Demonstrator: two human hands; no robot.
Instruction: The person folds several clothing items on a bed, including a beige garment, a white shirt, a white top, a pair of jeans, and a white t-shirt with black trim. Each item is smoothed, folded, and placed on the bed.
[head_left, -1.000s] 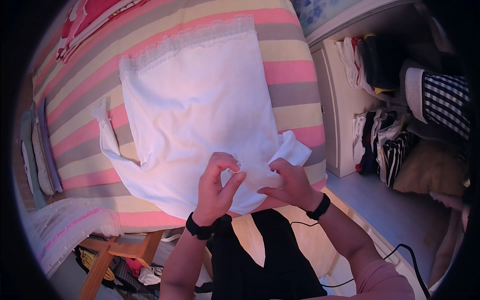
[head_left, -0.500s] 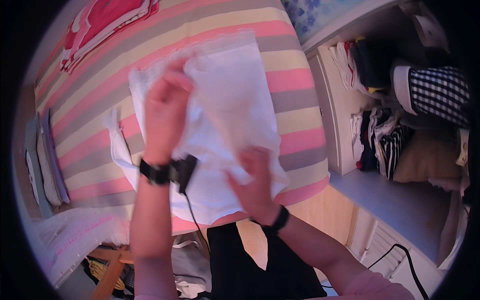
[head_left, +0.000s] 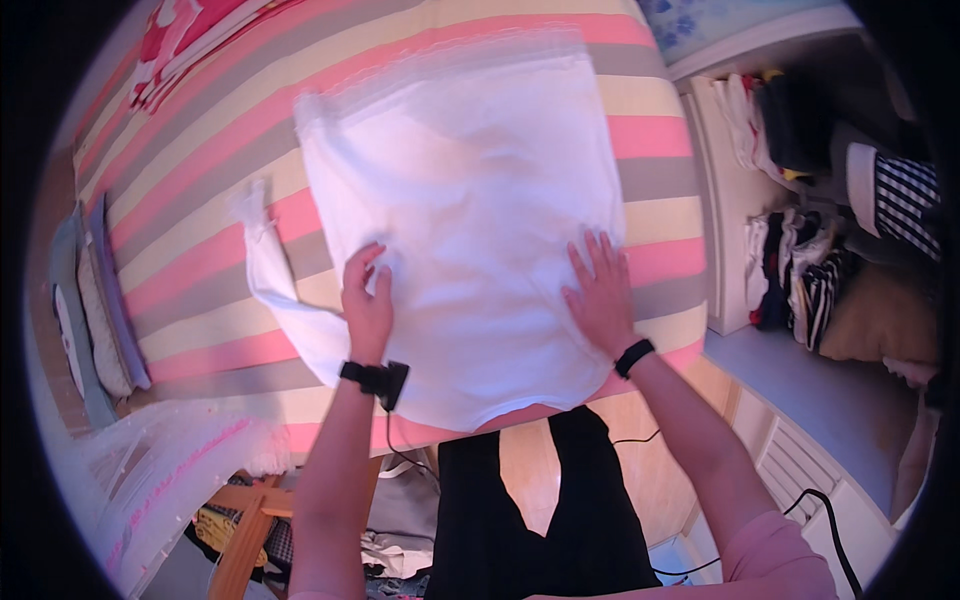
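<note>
A white long-sleeved top (head_left: 470, 210) lies spread on the striped bedsheet (head_left: 655, 180), its lace-edged hem at the far end. One sleeve (head_left: 268, 260) bends out to the left. On the top's left side rests my left hand (head_left: 368, 305), fingers slightly curled and thumb apart, with nothing held. My right hand (head_left: 602, 290) lies flat with fingers spread on the top's right edge. Both wrists wear black bands, and a small black device with a cable sits on the left one.
Folded red-and-white cloth (head_left: 190, 40) lies at the bed's far left. Cushions (head_left: 95, 310) line the left edge. To the right stands an open wardrobe (head_left: 790, 370) with stacked clothes and a checked garment (head_left: 908, 195). A wooden frame (head_left: 245, 530) is at lower left.
The fabric lifted over the top has come down, and the top now lies flatter. My left hand has moved nearer and down onto it; my right hand has moved to its right edge.
</note>
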